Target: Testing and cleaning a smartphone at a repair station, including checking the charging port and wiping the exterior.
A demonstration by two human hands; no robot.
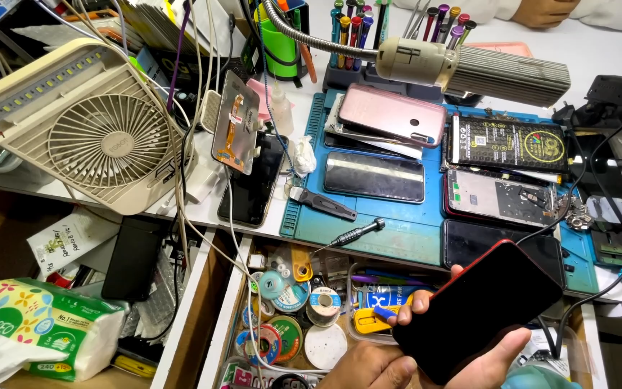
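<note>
Head view: right hand (487, 364) gripped red-edged phone (480, 310), screen dark, over open drawer (282, 324). Left hand (379, 367) pinched phone's lower edge; screwdriver (350, 236) lay on blue mat (397, 230).

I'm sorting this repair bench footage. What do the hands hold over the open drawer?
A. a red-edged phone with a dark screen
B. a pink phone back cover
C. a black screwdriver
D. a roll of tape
A: both hands, left hand and right hand, grip the red-edged phone, dark screen up.

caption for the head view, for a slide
Both hands hold a red-edged black phone above an open drawer at a cluttered repair bench.
</note>
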